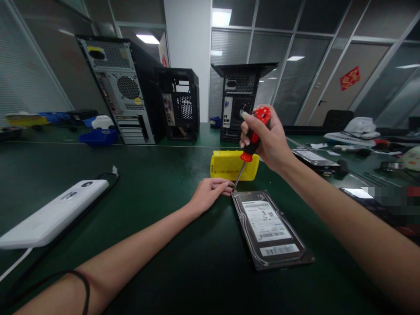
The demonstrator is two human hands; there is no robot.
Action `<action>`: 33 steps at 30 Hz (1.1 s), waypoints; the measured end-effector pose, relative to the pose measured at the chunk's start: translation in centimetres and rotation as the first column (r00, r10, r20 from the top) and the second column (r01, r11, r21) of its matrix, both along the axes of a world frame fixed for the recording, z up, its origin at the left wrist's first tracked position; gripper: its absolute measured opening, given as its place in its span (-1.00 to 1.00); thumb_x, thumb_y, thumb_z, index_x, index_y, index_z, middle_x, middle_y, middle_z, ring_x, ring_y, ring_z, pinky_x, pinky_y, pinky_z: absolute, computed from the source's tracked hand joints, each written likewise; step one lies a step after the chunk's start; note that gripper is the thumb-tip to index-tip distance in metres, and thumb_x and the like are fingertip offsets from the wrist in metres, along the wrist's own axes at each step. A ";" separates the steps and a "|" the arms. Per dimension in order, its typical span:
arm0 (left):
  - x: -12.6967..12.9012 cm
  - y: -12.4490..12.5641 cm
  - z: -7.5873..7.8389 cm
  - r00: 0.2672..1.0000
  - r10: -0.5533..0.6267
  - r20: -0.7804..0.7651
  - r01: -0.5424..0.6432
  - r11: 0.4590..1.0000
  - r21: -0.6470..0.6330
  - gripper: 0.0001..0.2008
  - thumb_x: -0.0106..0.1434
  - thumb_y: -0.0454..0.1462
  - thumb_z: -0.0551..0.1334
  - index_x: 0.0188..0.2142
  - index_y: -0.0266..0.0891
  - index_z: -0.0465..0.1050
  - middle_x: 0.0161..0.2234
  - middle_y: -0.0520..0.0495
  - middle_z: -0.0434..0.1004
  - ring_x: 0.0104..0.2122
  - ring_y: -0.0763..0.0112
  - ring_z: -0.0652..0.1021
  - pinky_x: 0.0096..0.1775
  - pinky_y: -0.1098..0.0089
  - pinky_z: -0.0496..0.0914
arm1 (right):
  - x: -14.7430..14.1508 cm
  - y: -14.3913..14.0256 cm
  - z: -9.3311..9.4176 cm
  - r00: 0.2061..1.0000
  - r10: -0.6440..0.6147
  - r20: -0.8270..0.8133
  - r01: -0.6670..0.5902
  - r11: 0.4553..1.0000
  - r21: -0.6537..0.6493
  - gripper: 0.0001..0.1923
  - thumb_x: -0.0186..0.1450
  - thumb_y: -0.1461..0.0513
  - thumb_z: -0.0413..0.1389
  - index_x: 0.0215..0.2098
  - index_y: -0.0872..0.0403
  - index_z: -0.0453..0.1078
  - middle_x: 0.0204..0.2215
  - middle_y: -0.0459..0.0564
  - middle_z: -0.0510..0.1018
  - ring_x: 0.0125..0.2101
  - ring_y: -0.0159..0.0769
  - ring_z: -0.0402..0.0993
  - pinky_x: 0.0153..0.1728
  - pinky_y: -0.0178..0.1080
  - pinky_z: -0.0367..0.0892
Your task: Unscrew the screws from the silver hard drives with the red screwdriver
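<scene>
Right hand (267,142) closed tight round red screwdriver (252,144), tip down on far left corner screw of hard drive (271,227), middle of frame. Left hand (210,194), fingers out, steadying that corner. Unscrewing step, probably; next needs straight, steady turning.

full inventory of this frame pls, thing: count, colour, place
Flat metal hard drive: 1, black with white labels, table centre.
Red-handled screwdriver: 1, tip at drive's far-left corner.
Yellow plastic box: 1, behind drive.
White flat device: 1, left.
Blue plastic tray: 1, far left.
Open computer towers: 3, black and grey, rear.
Second hard drive: 1, right.
Green table mat: 1.
Left hand: fingertips at drive corner.
Right hand: grips screwdriver.
</scene>
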State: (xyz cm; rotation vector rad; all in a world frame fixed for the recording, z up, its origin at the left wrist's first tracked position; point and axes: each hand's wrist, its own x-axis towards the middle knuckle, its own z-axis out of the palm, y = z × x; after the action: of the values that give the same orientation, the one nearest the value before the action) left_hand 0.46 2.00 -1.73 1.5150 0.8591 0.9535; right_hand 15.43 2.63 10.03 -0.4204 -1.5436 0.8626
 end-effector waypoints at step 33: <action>-0.2 -0.2 0.2 1.000 0.031 0.002 -0.031 0.997 0.068 -0.65 0.25 -0.31 0.14 0.01 -0.41 0.30 -0.35 -0.25 0.62 -0.36 0.27 0.62 -0.28 0.36 0.42 | -0.4 -0.8 0.2 0.998 0.065 -0.027 -0.067 0.993 -0.098 -0.68 0.18 -0.03 0.03 -0.27 -0.01 0.15 -0.51 -0.16 0.28 -0.61 -0.51 0.21 -0.55 -0.32 0.24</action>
State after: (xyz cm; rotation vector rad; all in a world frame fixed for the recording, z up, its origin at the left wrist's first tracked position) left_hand 0.30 1.83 -1.56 1.5627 0.8589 1.0153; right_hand 14.99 1.83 10.25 -0.4309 -1.5046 0.9947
